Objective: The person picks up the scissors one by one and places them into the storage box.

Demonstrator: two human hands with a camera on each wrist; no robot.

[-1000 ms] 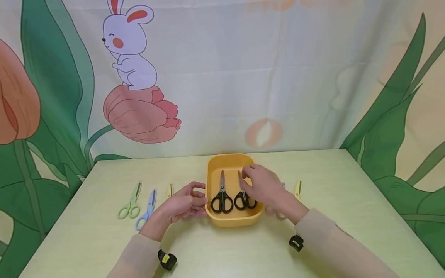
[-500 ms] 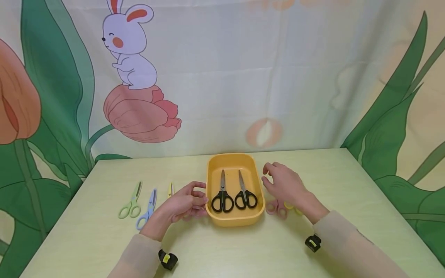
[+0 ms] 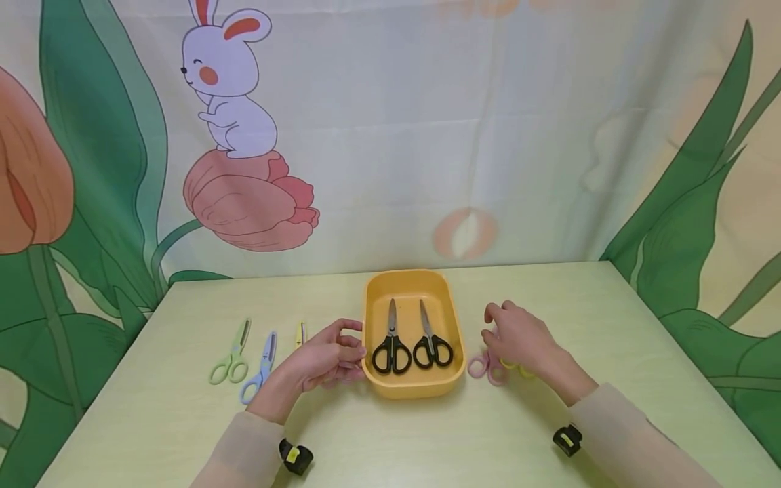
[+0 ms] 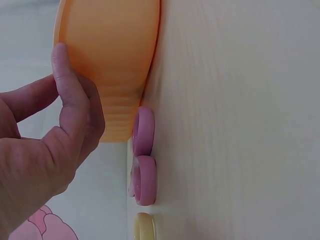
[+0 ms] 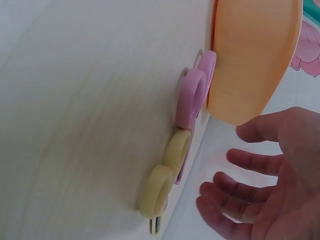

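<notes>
My left hand [image 3: 332,356] touches the left side of a yellow-orange plastic tray [image 3: 415,391], a fingertip at its rim in the left wrist view. Two pairs of black-handled scissors, a left pair [image 3: 392,352] and a right pair [image 3: 432,351], lie in the tray, blades pointing away. My right hand [image 3: 525,339] hovers right of the tray with loosely curved, spread fingers and nothing between them. Below it lie pink-handled scissors [image 5: 191,97] and yellow-handled scissors [image 5: 157,192] side by side; in the head view the hand covers part of both.
Green scissors [image 3: 230,359] and blue scissors [image 3: 261,369] lie left of the tray. Yellow scissors [image 3: 300,333] and pink-handled scissors [image 4: 145,180] are partly hidden by the left hand. A printed curtain [image 3: 390,169] hangs behind the table [image 3: 390,447].
My right hand has moved from over the right pair of black scissors in the tray to above the pink and yellow scissors on the right. The left hand stays at the tray.
</notes>
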